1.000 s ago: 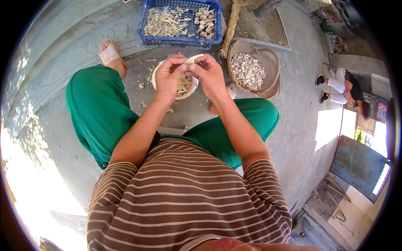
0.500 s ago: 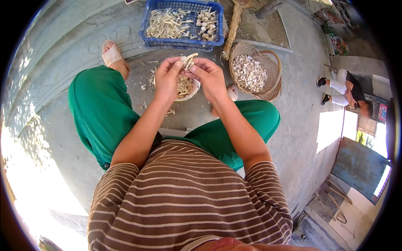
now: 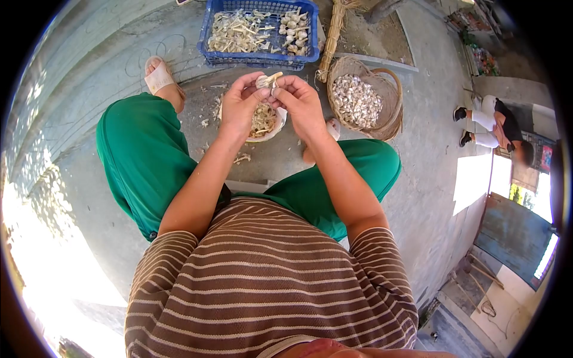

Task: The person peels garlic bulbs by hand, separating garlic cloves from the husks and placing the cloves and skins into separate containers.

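Between my two hands is a whitish garlic bulb with a short dry stem pointing up to the right. My left hand pinches it from the left, thumb and fingers closed. From the other side, my right hand grips it, with the thumb against the bulb. Just below the hands stands a pale round bowl with garlic skins and stems in it; my hands and wrists partly cover it. A wicker basket of loose garlic cloves sits to the right.
A blue plastic crate ahead holds garlic stalks and whole bulbs. A straw bundle lies beside it. Scraps of skin dot the concrete floor. Far right, a person is near a doorway.
The garlic bulb has turned slightly in my fingers, and its pale round side now shows more. Both hands have shifted a little, staying close together.
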Demonstrator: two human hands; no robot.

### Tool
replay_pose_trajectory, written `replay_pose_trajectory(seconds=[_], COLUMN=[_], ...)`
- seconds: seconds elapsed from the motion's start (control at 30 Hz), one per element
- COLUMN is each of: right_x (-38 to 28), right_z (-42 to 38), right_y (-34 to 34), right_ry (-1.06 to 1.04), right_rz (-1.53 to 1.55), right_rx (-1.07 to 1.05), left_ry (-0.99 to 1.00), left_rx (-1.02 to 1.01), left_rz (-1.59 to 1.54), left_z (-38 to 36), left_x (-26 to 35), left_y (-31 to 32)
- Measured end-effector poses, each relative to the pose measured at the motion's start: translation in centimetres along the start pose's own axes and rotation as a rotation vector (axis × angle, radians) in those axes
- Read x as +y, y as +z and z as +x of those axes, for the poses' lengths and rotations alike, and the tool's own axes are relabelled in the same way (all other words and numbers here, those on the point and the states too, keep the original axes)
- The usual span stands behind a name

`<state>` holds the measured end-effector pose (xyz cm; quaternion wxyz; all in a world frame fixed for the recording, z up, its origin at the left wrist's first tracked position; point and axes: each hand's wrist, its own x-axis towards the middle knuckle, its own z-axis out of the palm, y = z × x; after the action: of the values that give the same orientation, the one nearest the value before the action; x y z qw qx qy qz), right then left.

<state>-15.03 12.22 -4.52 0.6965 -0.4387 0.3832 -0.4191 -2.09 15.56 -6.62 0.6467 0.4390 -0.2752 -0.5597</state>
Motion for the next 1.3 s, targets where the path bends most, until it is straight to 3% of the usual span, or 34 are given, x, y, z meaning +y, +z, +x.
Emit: replay_pose_trajectory(seconds=[0.1,0.17,0.27,0.47,0.53,0.6,0.73,1.0,1.23,1.3], right_x=[0.0,0.4,0.4,-0.5,0.1,0.3,0.1,-1.4,-0.8,-0.1], right_z=[-0.1,0.0,0.0,-0.3,-0.3,-0.2,-0.4,-0.3,-0.3,0.1], right_y=[0.0,-0.6,-1.6,-0.2,-0.2,-0.1,0.3,-0.3,-0.2,-0.8], right_ry=[0.067,0.066,0.086,0.077,0.049,-0.119,-0.122,-0.212,-0.235,-0.176], right_rz=[0.095,0.173,0.265,0.113,0.067,-0.241,-0.211,-0.680,-0.782,-0.633], right_rx=[-0.012,-0.035,-0.068,0.015,-0.015,0.001,0.060,0.071,0.066,0.050], left_ry=[-0.073,-0.281,-0.363,-0.302,-0.297,-0.291,-0.297,-0.330,-0.261,-0.265], left_rx=[0.003,-0.044,-0.036,-0.049,-0.036,-0.024,-0.028,-0.126,-0.124,-0.122], left_rz=[-0.055,-0.413,-0.515,-0.587,-0.578,-0.570,-0.535,-0.265,-0.177,-0.187], left_z=[0.5,0.6,0.7,0.8,0.7,0.7,0.7,0.4,0.2,0.2], left_x=[-0.9,-1.4,-1.1,-1.5,-1.6,-1.6,-1.4,0.4,0.2,0.3], left_y=[-1.0,-1.6,-1.8,-1.8,-1.8,-1.7,-1.6,-1.0,-0.7,-0.8])
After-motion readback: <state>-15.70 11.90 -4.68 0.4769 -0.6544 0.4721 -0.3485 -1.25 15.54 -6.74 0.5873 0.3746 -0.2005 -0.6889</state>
